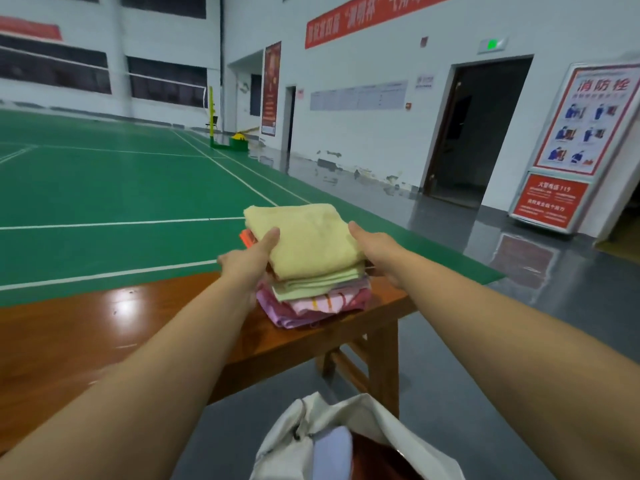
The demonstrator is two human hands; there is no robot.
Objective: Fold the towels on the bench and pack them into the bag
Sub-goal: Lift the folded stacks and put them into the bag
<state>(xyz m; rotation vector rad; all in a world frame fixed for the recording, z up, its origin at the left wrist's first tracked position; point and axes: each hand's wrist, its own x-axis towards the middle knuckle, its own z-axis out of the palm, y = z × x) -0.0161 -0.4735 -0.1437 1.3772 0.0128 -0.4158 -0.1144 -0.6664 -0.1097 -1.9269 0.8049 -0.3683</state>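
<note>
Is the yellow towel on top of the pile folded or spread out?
Folded: the yellow towel shows doubled layers at its near edge.

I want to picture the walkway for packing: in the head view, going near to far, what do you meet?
Cloth bag → wooden bench → stack of folded towels, held between left hand and right hand → green court floor → net post.

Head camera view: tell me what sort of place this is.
Most likely an indoor sports hall, probably for badminton. A green court floor with white boundary lines fills the left side, a net hangs across it from a yellow-green post, and a red banner runs along the white wall.
</note>
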